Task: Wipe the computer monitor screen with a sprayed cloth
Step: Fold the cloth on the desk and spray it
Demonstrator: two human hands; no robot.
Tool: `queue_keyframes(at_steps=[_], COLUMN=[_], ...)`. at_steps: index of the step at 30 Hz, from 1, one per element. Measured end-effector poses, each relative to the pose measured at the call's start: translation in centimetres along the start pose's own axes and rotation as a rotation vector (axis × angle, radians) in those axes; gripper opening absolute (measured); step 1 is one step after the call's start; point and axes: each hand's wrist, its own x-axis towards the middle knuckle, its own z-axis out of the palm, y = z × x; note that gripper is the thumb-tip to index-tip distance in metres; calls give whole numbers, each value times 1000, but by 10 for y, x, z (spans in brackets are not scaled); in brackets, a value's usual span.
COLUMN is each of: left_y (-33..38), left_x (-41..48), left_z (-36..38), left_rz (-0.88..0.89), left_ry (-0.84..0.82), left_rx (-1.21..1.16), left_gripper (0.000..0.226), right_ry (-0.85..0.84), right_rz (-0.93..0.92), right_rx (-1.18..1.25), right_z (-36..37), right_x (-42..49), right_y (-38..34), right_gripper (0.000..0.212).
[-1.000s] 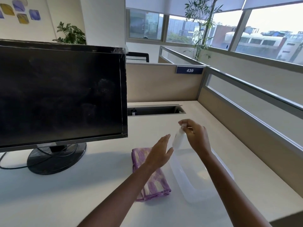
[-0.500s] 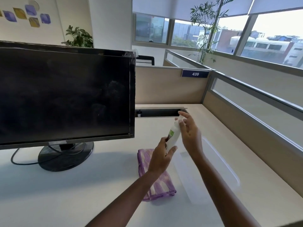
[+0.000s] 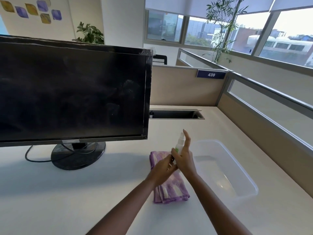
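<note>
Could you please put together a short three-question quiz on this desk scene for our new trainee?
1. True or false: the folded purple-and-white striped cloth lies flat on the white desk, below the hands.
2. Which hand wraps the lower body of the small white spray bottle? A) left hand B) right hand C) neither
3. Fill in: the clear plastic rectangular tub sits to the ____ of the cloth.

Key
1. True.
2. B; the left hand only meets the bottle's base, and its exact grip is hard to tell.
3. Right. The tub looks empty, and the black flat computer monitor is not yet wiped.
</note>
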Motion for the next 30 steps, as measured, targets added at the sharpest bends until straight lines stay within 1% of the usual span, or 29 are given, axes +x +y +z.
queue_keyframes(at_steps=[1, 4, 5, 7, 10, 12, 17, 24, 30], left_y=[-5, -22, -28, -37, -43, -44, -44, -47, -44], left_x=[-1, -4, -4, -4, -4, -4, -4, -5, -4], left_z=[-7, -28, -33, -40, -40, -37, -33, -35, -36], left_rz=[-13, -117, -133, -147, -162, -173, -241, -260, -294], left_ry=[11, 169, 194, 131, -41, -86, -150, -158, -133], left_rx=[51, 92, 140, 286, 445, 494, 513, 481, 442], left_gripper=[33, 28, 28, 26, 40, 45, 49, 51, 49], right_ry=[-11, -55, -86, -172, -282, -314, -335, -345, -330], right_rz=[23, 100, 133, 183, 197, 189, 150, 43, 95], right_rx=[-13, -60, -78, -138, -233, -292, -479, -749, -729], right_z=[2, 2, 2, 3, 8, 11, 12, 10, 8], right_x=[0, -3, -4, -8, -16, -18, -18, -20, -15], right_y=[4, 16, 21, 29, 36, 39, 38, 37, 35], right_gripper=[68, 69, 68, 63, 59, 59, 63, 54, 47])
